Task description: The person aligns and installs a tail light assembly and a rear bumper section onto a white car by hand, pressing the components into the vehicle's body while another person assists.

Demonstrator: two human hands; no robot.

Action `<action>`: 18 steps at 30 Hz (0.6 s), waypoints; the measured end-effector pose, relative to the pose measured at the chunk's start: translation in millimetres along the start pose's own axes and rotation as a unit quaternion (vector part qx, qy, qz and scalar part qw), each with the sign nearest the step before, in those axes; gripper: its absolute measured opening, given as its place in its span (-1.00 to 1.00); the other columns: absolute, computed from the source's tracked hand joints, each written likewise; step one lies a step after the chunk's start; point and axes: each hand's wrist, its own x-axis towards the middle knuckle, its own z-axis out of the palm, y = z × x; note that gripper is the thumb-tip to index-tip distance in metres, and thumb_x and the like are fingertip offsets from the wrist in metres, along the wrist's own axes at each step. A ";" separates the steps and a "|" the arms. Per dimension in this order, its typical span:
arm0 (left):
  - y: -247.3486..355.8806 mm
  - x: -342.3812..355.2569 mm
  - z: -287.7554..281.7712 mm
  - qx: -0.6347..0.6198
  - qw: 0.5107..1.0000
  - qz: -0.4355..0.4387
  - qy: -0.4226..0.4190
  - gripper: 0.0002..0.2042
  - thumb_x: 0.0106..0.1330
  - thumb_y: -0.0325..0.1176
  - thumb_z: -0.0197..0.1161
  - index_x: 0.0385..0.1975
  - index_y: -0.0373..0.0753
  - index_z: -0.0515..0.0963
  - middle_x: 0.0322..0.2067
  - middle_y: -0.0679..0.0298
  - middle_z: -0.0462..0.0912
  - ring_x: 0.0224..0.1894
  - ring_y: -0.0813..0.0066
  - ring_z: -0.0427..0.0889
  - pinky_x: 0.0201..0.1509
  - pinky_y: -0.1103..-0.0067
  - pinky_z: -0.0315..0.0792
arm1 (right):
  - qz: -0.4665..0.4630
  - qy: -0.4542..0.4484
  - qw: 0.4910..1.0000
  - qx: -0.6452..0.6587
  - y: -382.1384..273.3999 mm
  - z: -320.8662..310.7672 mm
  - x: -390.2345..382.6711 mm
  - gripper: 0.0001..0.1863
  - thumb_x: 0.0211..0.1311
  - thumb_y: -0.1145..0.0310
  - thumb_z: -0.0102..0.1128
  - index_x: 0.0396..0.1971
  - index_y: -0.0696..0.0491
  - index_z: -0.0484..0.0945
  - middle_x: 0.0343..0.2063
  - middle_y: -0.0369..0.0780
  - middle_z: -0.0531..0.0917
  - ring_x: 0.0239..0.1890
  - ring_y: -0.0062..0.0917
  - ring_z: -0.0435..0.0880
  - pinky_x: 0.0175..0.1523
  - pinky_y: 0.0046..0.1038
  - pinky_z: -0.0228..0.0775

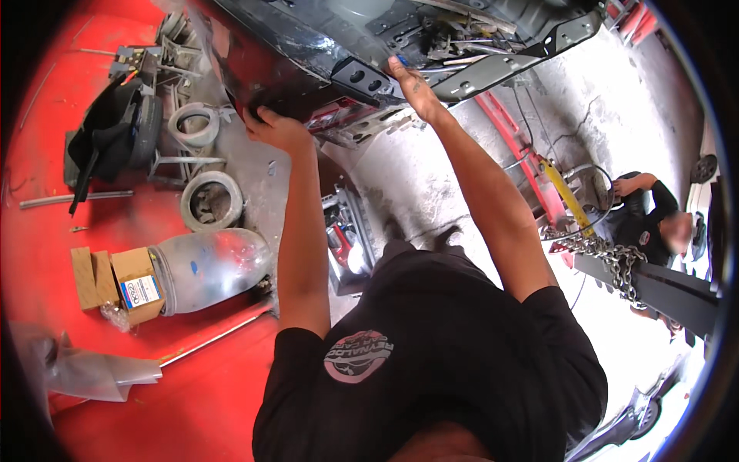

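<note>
A large dark car body part (285, 38) fills the top of the view, with a dark bracket with holes (346, 75) along its lower side. My left hand (277, 127) grips the part's lower left edge, fingers curled against it. Higher and to the right, my right hand (413, 91) is closed on the part's edge beside the bracket, with a small blue thing (401, 60) at its fingertips, too small to name. Both forearms are raised toward the part. The far side of the part is out of view.
On the left are a red surface (185, 400), tires (212, 204), black plastic parts (100, 135), a clear drum (208, 269) and cardboard (138, 285). On the right, another person (650, 231) is beside a red-and-yellow hydraulic rig (566, 196), chains (616, 254) and a dark beam (670, 289).
</note>
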 end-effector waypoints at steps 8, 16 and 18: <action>-4.9 2.7 -5.4 0.008 1.000 0.001 -0.001 -0.50 0.53 -0.23 -0.04 0.29 -0.51 0.36 0.27 -0.36 0.28 0.32 -0.21 0.24 0.44 0.14 0.14 | -0.004 -0.024 0.999 0.041 0.0 -0.6 4.8 0.00 0.39 -0.48 -0.21 0.22 0.26 0.54 0.22 0.06 0.58 0.33 -0.17 0.47 0.47 -0.30 0.12; 0.6 0.4 -3.0 -0.013 1.000 -0.018 -0.006 -0.50 0.52 -0.21 -0.05 0.30 -0.47 0.37 0.28 -0.34 0.26 0.34 -0.20 0.22 0.43 0.15 0.15 | 0.008 -0.035 0.997 0.064 7.1 5.1 30.3 0.05 0.38 -0.49 -0.19 0.18 0.36 0.53 0.23 0.14 0.54 0.36 -0.17 0.42 0.48 -0.29 0.10; 0.1 2.5 -5.3 -0.002 1.000 -0.013 -0.011 -0.50 0.52 -0.21 -0.04 0.31 -0.46 0.37 0.30 -0.33 0.23 0.33 -0.20 0.22 0.43 0.17 0.15 | 0.012 -0.023 0.998 0.051 4.6 5.7 23.0 0.04 0.37 -0.49 -0.17 0.18 0.36 0.53 0.24 0.14 0.54 0.37 -0.17 0.42 0.47 -0.30 0.10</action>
